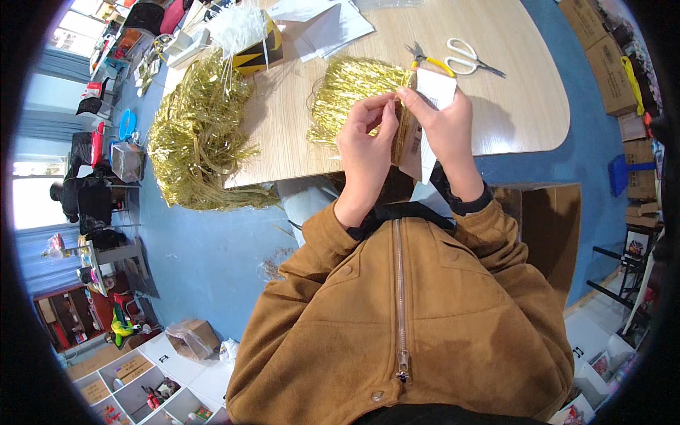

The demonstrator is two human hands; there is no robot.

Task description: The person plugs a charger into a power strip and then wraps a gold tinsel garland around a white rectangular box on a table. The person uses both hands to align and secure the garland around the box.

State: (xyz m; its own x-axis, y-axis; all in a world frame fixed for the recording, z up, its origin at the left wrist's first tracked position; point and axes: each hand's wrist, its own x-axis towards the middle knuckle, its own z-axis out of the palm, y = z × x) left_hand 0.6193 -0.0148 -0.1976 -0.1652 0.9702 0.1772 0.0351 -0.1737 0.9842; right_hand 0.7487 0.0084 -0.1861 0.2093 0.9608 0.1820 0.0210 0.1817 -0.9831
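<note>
Gold tinsel fringe point(356, 87) lies spread on the wooden table, its bound edge gathered along a white card point(436, 87) that bears printing. My right hand point(443, 119) holds the card and the gold band, thumb on top. Close beside it, the fingertips of my left hand point(372, 125) are pinched at the fringe's bound edge; whether a thin strand is between them is too small to tell. Yellow-handled pliers point(433, 62) lie just beyond the card, their jaws pointing away. White-handled scissors point(470, 58) rest to their right.
A large heap of gold tinsel point(204, 143) hangs over the table's left edge. Behind it stands a black and yellow box point(260, 53) with white ties. White papers point(337, 29) lie at the back. An open cardboard box point(550, 234) is below on the right. A person sits far left.
</note>
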